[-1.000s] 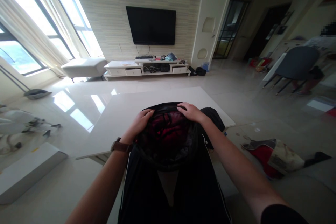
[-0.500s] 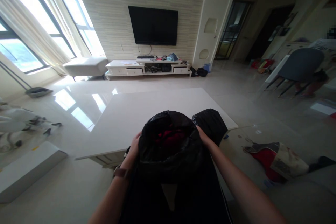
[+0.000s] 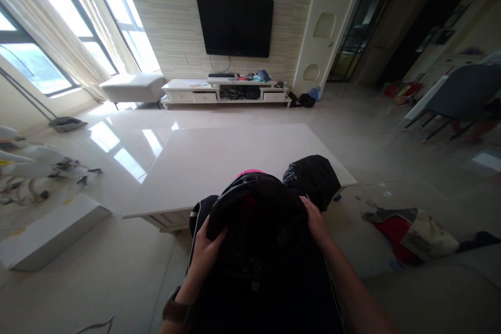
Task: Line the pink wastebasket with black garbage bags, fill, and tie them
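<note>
On my lap sits a puffy black bag [image 3: 260, 219] of thin, slightly glossy material, its dark opening turned toward me. A strip of pink [image 3: 250, 171] shows beyond its far rim. My left hand [image 3: 207, 245] grips the bag's left side, thumb laid over the rim and fingers behind it. On the opposite side, my right hand [image 3: 314, 219] holds the bag's edge, its fingertips partly hidden. Just past that hand, a second glossy black bundle [image 3: 315, 180] rests on the right front part of the white table [image 3: 219, 151].
A long white box [image 3: 55, 232] lies on the floor at the left. Cloth items in red and beige [image 3: 418, 235] lie on the floor to the right. Ahead are a TV stand [image 3: 188, 95] and a bench [image 3: 133, 88]. Behind a grey chair [image 3: 464, 91], a person's legs partly show.
The bag has tipped, so its red-pink inside is now mostly dark, and pink shows past the far rim. My left hand has come nearer with its thumb over the edge. The view has tilted down.
</note>
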Demonstrator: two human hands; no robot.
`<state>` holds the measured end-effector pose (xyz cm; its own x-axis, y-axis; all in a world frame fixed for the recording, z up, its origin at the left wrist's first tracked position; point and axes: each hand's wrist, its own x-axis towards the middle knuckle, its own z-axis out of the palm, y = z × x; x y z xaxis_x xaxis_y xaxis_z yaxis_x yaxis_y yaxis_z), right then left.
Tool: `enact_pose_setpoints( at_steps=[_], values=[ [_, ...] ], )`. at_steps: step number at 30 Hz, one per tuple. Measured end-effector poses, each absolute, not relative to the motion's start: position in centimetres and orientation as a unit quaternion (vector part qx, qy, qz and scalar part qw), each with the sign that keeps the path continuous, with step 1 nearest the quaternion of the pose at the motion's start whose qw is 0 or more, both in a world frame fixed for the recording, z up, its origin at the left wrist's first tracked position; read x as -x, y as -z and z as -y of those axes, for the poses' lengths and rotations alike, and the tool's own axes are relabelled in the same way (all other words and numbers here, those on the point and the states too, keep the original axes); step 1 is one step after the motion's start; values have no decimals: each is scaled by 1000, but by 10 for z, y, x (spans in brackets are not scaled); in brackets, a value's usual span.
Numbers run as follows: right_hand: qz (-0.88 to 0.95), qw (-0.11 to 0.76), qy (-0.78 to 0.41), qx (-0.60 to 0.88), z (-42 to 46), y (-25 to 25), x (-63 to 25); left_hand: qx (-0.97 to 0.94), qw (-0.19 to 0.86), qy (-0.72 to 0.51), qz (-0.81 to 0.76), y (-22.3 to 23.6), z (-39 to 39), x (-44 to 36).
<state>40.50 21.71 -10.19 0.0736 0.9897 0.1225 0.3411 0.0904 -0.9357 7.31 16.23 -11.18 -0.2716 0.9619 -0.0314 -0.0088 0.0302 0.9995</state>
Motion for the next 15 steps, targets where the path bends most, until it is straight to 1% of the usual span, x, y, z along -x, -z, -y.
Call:
enact_pose_setpoints(
  at_steps=[3,7,11,15],
  values=[
    [571,475,-335,580,-210,101,-407,-383,441,-584,-563,118,-167,-77],
    [599,463,-302,580,-192,98,-415,-318,481,-613,-540,118,-168,-82],
    [670,423,-168,587,-170,93,-427,-248,514,-638,-517,103,-166,-85],
    [785,349,-63,508,-144,85,-427,-178,521,-662,-509,77,-165,-85]
  ],
)
